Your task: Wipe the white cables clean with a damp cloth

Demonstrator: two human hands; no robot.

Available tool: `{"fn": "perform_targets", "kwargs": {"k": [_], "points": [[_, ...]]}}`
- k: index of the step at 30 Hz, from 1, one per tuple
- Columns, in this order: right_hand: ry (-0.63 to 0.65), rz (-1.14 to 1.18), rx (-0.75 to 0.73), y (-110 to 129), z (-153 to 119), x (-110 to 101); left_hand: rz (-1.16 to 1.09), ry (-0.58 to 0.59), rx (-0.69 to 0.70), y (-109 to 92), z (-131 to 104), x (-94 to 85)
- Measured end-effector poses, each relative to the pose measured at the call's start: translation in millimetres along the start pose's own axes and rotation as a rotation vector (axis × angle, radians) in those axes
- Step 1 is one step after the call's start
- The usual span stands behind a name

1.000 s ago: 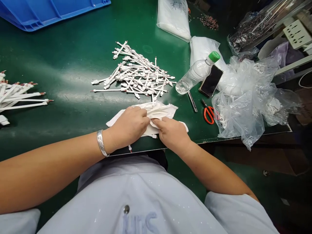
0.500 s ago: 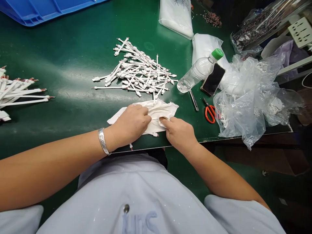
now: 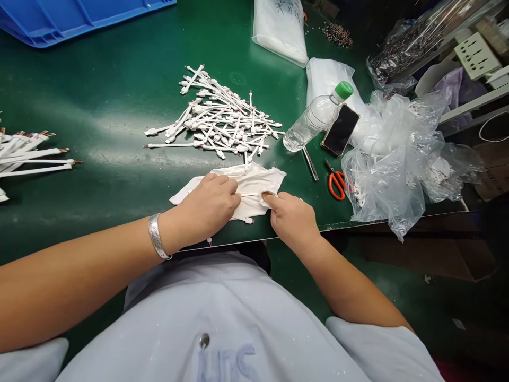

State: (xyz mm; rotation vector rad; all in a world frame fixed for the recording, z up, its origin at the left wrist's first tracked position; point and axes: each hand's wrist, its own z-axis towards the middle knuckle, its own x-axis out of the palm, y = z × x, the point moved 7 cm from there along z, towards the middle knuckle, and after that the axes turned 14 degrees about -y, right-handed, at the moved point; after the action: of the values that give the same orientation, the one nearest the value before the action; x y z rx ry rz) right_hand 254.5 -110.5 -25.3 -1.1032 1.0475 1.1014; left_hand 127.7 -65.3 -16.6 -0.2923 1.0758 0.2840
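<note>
A cream cloth (image 3: 254, 183) lies crumpled near the table's front edge. My left hand (image 3: 209, 204) is closed on the left part of the cloth, its knuckles up. My right hand (image 3: 293, 216) pinches a fold at the cloth's right side between thumb and fingers. A thin white line, perhaps a cable, runs between the two hands. One white connector (image 3: 249, 220) pokes out from under the cloth's lower edge. Just beyond the cloth is a loose pile of short white cables (image 3: 222, 119).
Right of the pile are a clear bottle (image 3: 308, 124), a phone (image 3: 341, 130), a metal tool (image 3: 310, 164), orange-handled cutters (image 3: 336, 183) and plastic bags (image 3: 389, 180). More white cables (image 3: 35, 154) lie far left, below a blue bin (image 3: 71, 18).
The view has shifted slightly, moving the table items a little left in the picture. Both hands keep their hold on the cloth.
</note>
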Motion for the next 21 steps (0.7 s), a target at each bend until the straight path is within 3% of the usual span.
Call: {"fn": "perform_targets", "kwargs": {"k": [5,7,13,16,21], "points": [[0.007,0.109,-0.123,31,3,-1,-0.018,-0.035,-0.009,-1,1,-0.2],[-0.008,0.097,-0.128,29,1,-1,-0.020,-0.034,-0.016,0,1,0.5],[0.007,0.081,0.047,-18,-7,1,-0.011,-0.017,-0.011,3,1,0.9],[-0.035,0.365,0.147,-35,-6,3,-0.016,-0.015,-0.013,5,0,0.2],[-0.290,0.890,0.490,-77,-14,5,-0.062,-0.011,-0.064,11,0,1.3]]}}
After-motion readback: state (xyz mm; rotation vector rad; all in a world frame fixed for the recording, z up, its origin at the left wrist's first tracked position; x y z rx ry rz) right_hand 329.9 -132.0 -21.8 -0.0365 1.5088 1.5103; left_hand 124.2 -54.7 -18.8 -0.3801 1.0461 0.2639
